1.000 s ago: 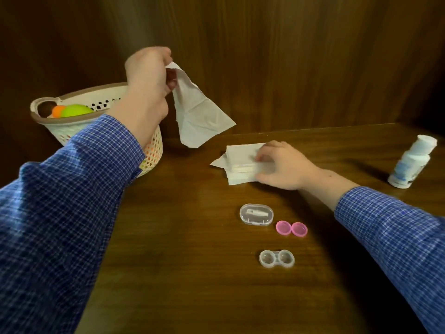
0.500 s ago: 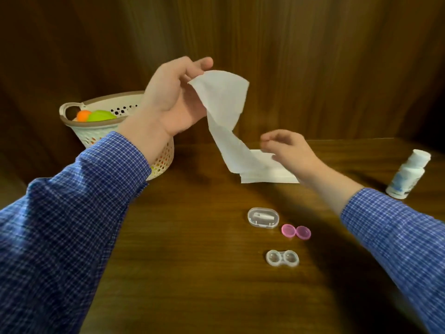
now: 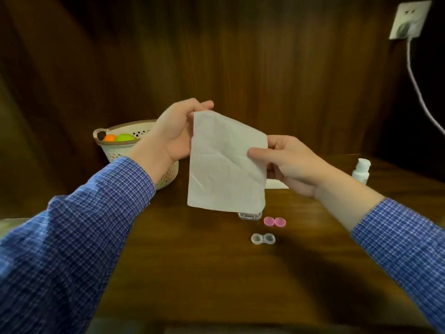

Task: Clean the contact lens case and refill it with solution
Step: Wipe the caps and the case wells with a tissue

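A white tissue point(image 3: 226, 165) hangs spread out in the air above the table. My left hand point(image 3: 174, 131) pinches its top left corner and my right hand point(image 3: 286, 162) pinches its right edge. Below it on the wooden table point(image 3: 192, 273) lies the clear contact lens case point(image 3: 263, 238), its two wells uncovered. Its two pink caps point(image 3: 274, 222) lie just behind it. A small clear oval box point(image 3: 249, 215) is mostly hidden behind the tissue's lower edge. The white solution bottle point(image 3: 361, 170) stands at the far right.
A cream perforated basket point(image 3: 125, 147) holding an orange and a green ball stands at the back left, partly behind my left arm. A stack of tissues point(image 3: 277, 184) lies behind my right hand. A wall socket point(image 3: 409, 19) with a cable is at the upper right.
My left hand came down and toward the middle with the tissue. My right hand left the tissue stack, rose and took hold of the tissue's right edge, so the sheet now hangs spread between both hands.
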The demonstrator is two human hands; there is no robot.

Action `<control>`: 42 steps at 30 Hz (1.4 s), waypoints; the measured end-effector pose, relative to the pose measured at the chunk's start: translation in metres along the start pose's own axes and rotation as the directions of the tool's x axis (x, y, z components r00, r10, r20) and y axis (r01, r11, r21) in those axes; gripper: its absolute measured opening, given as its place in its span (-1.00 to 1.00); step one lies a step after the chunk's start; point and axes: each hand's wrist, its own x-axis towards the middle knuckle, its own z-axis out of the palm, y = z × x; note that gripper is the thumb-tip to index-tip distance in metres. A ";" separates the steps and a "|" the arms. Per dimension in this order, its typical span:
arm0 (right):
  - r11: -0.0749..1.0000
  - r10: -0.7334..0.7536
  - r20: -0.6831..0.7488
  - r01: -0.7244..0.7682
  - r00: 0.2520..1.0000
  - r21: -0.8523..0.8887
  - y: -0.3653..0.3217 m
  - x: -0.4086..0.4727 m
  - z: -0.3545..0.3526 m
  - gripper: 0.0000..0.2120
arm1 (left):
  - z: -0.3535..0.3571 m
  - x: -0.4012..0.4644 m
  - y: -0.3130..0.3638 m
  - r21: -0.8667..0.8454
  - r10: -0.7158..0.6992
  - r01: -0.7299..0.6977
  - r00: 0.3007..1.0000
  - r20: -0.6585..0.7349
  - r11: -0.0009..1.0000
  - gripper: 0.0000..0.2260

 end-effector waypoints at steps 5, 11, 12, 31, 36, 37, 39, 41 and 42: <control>0.997 0.063 -0.101 -0.066 0.993 -0.033 0.011 -0.032 -0.005 -0.83 | 0.004 -0.034 -0.056 -0.032 -0.267 0.270 0.960 0.079 0.962 -0.42; 0.991 0.098 -0.156 -0.111 0.983 -0.078 0.057 -0.042 -0.017 -0.84 | 0.009 -0.053 -0.120 0.227 -0.198 0.183 0.979 0.044 0.956 -0.71; 0.990 0.100 -0.147 -0.113 0.984 -0.081 0.064 -0.041 -0.019 -0.83 | 0.012 -0.049 -0.125 0.262 -0.189 0.179 0.982 0.012 0.948 -0.74; 1.000 -0.018 0.049 0.018 0.999 -0.002 0.110 -0.026 -0.065 -0.63 | -0.005 -0.012 -0.166 0.182 -0.131 0.117 0.989 0.066 0.976 -0.62; 0.993 -0.016 0.042 0.021 0.999 -0.114 0.113 -0.030 -0.063 -0.66 | 0.002 -0.016 -0.162 0.185 -0.153 0.145 0.988 0.033 0.972 -0.72; 0.996 0.001 0.044 0.002 0.999 -0.084 0.112 -0.030 -0.063 -0.70 | 0.001 -0.015 -0.163 0.329 -0.076 0.071 0.997 0.002 0.942 -0.79; 0.999 0.028 0.054 -0.027 0.998 -0.018 0.110 -0.030 -0.061 -0.77 | 0.003 -0.019 -0.164 0.549 0.098 -0.067 0.995 -0.028 0.833 -0.86; 0.998 0.032 0.035 -0.030 0.999 -0.058 0.109 -0.029 -0.059 -0.78 | 0.006 -0.023 -0.165 0.584 0.174 -0.134 0.985 -0.012 0.801 -0.78; 0.995 0.046 0.039 -0.043 0.998 -0.085 0.110 -0.028 -0.059 -0.67 | 0.009 -0.025 -0.165 0.570 0.186 -0.153 0.983 0.001 0.807 -0.75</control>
